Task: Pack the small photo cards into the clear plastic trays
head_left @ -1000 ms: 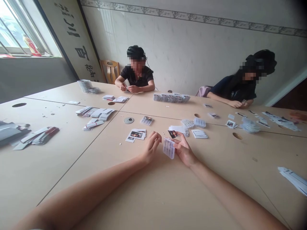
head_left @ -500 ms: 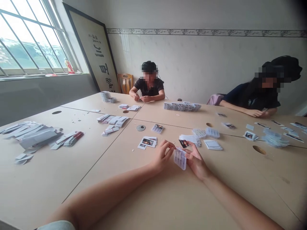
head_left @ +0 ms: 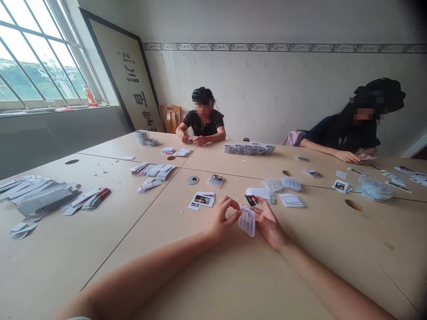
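My right hand (head_left: 271, 226) grips a small clear plastic compartment case (head_left: 247, 221) by its right side, fingers behind and thumb at the edge. A dark printed card (head_left: 251, 200) stands up at the case's top, by the fingers of that hand. My left hand (head_left: 224, 218) is closed in a pinch at the case's upper left edge; what lies between its fingertips, if anything, is too small to make out. Just beyond my left hand lie several printed photo cards (head_left: 203, 199) on the table.
White papers (head_left: 261, 194), bordered cards (head_left: 292, 200) and clear cases (head_left: 291, 183) lie past my hands. Paper piles (head_left: 46, 195) cover the left side. Stacked cases (head_left: 249, 150) stand farther back. Two people (head_left: 203, 120) sit across the table, which has round holes (head_left: 353, 205).
The view has shifted slightly to the right. My left hand's fingers have come down from above the case to its upper left edge. My right hand keeps its grip on the case.
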`<state>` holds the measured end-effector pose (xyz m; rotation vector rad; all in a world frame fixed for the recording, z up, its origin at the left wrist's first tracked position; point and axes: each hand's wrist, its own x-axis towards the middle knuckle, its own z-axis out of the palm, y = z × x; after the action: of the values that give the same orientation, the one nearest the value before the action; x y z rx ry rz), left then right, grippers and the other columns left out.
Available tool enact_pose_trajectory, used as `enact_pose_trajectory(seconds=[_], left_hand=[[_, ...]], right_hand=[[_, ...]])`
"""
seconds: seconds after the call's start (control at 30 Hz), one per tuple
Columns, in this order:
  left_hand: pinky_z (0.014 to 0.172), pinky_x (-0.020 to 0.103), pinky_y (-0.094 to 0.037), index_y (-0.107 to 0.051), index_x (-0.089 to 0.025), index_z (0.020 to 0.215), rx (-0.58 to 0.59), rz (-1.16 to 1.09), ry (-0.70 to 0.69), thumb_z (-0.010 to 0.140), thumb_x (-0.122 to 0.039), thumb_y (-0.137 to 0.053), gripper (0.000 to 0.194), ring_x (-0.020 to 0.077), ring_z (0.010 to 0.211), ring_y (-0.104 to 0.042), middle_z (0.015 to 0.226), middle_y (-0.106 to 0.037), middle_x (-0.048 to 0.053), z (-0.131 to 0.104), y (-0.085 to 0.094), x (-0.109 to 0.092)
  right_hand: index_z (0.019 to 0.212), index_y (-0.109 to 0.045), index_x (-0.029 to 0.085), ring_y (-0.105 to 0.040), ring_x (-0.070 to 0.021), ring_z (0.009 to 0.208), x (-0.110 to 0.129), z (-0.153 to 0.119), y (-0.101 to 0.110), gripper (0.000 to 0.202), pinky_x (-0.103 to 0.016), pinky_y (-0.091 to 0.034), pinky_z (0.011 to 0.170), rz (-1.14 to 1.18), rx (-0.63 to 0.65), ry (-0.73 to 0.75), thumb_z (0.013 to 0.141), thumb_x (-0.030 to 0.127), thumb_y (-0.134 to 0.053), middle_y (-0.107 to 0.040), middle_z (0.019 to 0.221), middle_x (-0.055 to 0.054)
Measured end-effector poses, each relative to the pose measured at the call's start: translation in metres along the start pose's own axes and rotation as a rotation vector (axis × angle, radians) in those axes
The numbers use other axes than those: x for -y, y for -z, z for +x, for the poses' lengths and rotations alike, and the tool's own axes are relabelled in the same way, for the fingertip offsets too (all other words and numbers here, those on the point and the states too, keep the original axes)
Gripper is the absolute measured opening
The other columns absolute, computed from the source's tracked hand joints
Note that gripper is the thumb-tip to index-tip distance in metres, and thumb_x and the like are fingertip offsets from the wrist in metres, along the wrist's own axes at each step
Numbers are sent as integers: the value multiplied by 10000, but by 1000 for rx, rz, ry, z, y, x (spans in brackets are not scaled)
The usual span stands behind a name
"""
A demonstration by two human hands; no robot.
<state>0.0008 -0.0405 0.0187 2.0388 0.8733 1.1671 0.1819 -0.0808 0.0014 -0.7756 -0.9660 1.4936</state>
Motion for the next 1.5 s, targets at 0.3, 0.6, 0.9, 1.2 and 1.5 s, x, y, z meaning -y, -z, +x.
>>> enact_pose_trajectory(seconds=[0.3, 0.6, 0.9, 1.2, 1.5], left_hand=[[785, 292, -414, -543, -180, 786, -12, -2, 8, 876, -298, -557, 150, 154, 825, -531, 843, -567, 31, 1, -1, 4], [803, 293, -427, -632, -187, 894, -27, -35, 13, 891, -300, -541, 145, 158, 853, -559, 875, -590, 45, 0, -2, 5], [753, 281, -419, -673, -190, 800, -35, -61, 88, 876, -360, -558, 219, 162, 802, -563, 840, -601, 48, 4, -2, 11], [636, 256, -340, -475, -189, 698, -12, -95, 187, 930, -458, -390, 366, 137, 673, -466, 696, -523, -3, 4, 3, 8], [628, 269, -360, -411, -179, 547, 1, 44, 127, 919, -444, -422, 457, 115, 575, -442, 608, -457, -11, 2, 3, 3]], right_hand=[[1223, -394, 328, -616, -214, 953, -1, 1, 0, 585, -307, -443, 767, 14, -4, 4, 748, 300, -734, -658, 1082, -63], [1225, -384, 328, -609, -202, 948, 2, -1, -2, 589, -292, -446, 774, 33, -7, -1, 751, 302, -732, -655, 1037, -38], [1208, -397, 317, -620, -207, 907, 2, 2, 1, 599, -309, -450, 753, 40, -3, 17, 722, 341, -747, -661, 1029, -37], [1155, -417, 339, -637, -189, 844, 4, 4, 1, 523, -281, -456, 693, 41, -252, 170, 729, 426, -707, -666, 969, 14], [1133, -422, 327, -600, -161, 766, 2, 5, 5, 502, -259, -445, 648, -20, -388, 227, 733, 411, -715, -641, 948, 22]])
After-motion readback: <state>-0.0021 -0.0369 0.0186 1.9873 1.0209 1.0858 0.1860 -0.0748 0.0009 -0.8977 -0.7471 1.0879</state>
